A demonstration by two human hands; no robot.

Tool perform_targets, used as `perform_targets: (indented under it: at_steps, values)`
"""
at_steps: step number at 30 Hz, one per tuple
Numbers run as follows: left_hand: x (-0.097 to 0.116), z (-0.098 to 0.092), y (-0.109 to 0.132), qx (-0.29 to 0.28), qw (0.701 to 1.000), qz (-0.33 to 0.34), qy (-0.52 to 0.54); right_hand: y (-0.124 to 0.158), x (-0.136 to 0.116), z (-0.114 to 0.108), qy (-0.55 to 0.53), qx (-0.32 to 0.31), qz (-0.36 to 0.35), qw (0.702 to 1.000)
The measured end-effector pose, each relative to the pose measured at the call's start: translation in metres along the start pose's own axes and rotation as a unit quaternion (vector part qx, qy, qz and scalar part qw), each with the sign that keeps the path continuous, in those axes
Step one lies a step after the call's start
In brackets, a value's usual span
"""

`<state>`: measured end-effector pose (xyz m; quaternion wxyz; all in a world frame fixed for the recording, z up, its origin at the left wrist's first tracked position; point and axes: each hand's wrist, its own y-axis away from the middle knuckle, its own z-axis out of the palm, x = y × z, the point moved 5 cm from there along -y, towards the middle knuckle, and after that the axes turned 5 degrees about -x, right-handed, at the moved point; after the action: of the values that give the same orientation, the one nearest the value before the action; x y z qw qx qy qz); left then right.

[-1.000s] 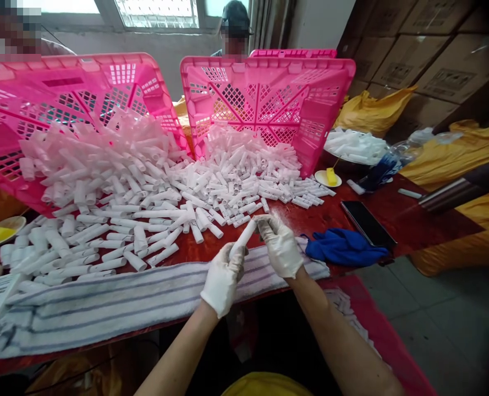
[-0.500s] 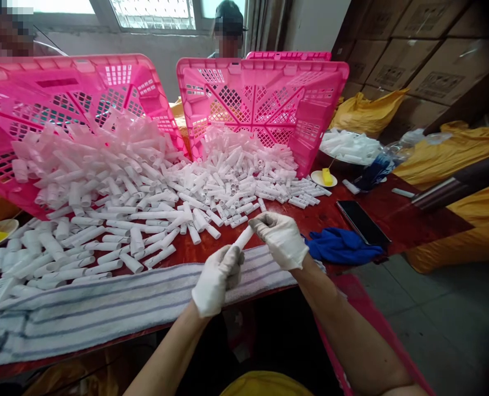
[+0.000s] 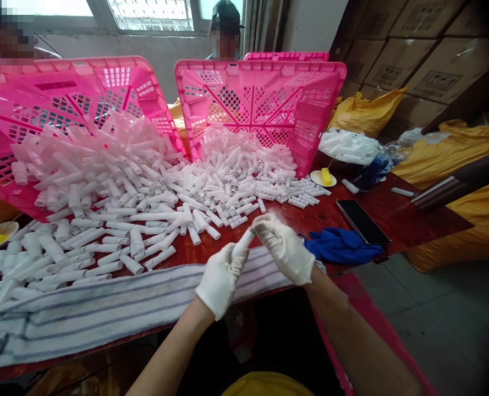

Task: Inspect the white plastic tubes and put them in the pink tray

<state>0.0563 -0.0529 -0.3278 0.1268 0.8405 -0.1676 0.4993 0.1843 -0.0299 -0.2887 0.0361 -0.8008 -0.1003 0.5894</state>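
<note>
Fingers of left hand (image 3: 220,279), wrapped round white tube (image 3: 243,243); fingers of right hand (image 3: 287,250), pinching its far end. Hazard: excess pressure may dent the tube between them.

Tubes (image 3: 165,187) blocking, seemingly free tabletop (image 3: 320,213) near phone (image 3: 362,221)

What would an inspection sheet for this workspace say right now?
Surface: red table, striped towel along its near edge.
Job's things: white tube in hand; loose tubes heaped before upended pink baskets.
Clutter: phone, blue cloth, small plate with a yellow block.
Hands: gloved left hand holds the white tube; gloved right hand meets its far end, grip unclear.
Cables: thin dark line by the window, too small to identify.
Surroundings: stacked cartons, yellow sacks, a person behind the pink baskets.
</note>
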Motion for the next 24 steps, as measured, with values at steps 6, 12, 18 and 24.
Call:
perform_targets:
  at_steps: [6,12,18,24]
  values:
    - [-0.035,-0.040,-0.008,0.050,0.978,0.025,-0.202,0.076,0.053,-0.092,0.170,0.080,0.230,0.955]
    - [-0.069,-0.095,-0.033,0.058,0.871,0.017,-0.487,0.058,0.053,-0.107,0.426,0.075,0.213,0.876]
    - [-0.072,-0.082,-0.035,0.108,0.953,0.021,-0.283,-0.059,0.062,0.021,0.496,-0.121,0.035,0.859]
    - [-0.070,-0.076,-0.016,0.189,0.935,-0.037,0.296,-0.053,0.076,0.027,0.318,-0.060,0.034,0.946]
